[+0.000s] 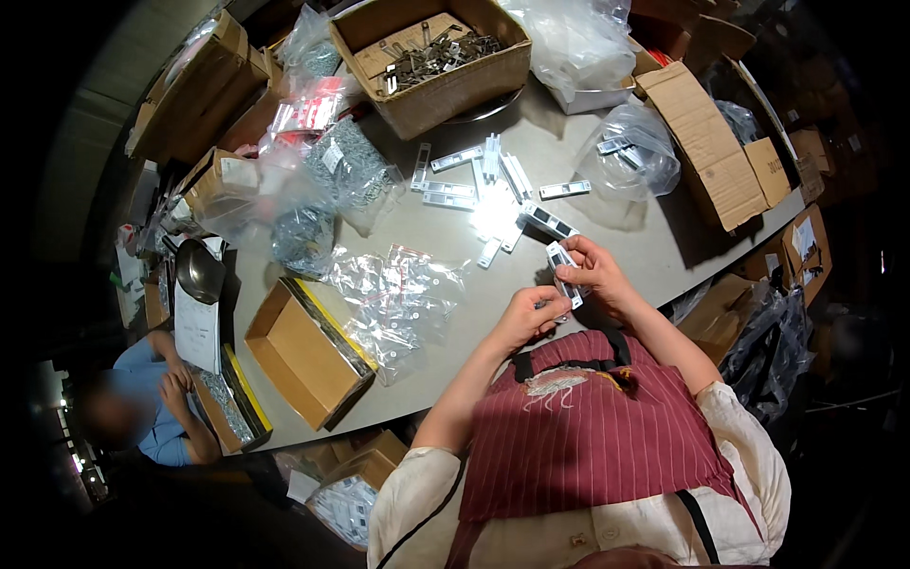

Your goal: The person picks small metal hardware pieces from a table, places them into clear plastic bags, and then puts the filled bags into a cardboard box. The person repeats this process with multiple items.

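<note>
My right hand [601, 270] grips a narrow, white slotted housing [559, 256], thumb on its face and fingers behind it. My left hand [527, 317] is closed at the housing's lower end, fingertips pinched together. Something small and dark shows between those fingers, too small to name. Just beyond my hands, a loose group of similar housings [448, 194] lies on the grey table [654, 248], some crossing each other under a bright glare. One dark-windowed housing [550, 222] rests close to my right fingertips, and another housing [565, 190] lies apart.
A carton of metal clips [445, 100] stands at the back. Plastic bags of small parts [355, 171] and flat clear bags [403, 294] lie left, beside an open carton [308, 356]. A clear bag holding housings [633, 156] sits right. A co-worker [161, 398] sits far left.
</note>
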{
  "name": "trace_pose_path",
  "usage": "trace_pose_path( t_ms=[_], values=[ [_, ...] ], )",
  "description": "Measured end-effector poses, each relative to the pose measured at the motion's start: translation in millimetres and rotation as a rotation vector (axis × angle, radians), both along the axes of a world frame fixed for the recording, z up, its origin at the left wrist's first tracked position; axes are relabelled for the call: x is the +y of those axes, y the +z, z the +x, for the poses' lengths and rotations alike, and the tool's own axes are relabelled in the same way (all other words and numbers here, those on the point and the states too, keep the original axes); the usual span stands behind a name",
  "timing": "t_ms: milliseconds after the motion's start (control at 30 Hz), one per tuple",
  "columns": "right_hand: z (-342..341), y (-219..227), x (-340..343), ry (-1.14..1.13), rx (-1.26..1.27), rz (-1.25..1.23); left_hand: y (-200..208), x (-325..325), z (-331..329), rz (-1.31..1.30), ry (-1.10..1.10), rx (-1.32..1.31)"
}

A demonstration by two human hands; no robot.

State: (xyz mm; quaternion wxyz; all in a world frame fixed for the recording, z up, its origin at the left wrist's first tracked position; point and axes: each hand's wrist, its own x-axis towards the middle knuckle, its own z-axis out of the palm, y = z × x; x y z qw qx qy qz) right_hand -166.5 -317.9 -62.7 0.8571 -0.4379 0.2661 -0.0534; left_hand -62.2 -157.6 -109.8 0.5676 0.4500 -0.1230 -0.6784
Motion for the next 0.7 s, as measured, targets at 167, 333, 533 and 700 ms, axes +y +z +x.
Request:
trace_pose_path(
  t_ms=[167, 333, 533, 700],
  values=[
    [22.6, -1.2, 5.7, 0.024, -0.003, -0.046, 23.4, 8.4, 6.6, -0.075, 0.218, 0.041],
    [55.1, 4.2, 19.4, 0.056, -0.102, -0.196, 32.3, 21.3, 15.1, -0.073, 0.374, -0.110],
    [99.2, 10.6, 3.5, 0.039, -0.051, -0.813, 73.2, 39.9, 63.1, -0.005, 0.451, -0.181],
    [119.3, 19.5, -26.8, 0.001, -0.153, -1.441, 150.5, 61.7, 177.7, -0.023, 0.677, -0.595]
  ],
)
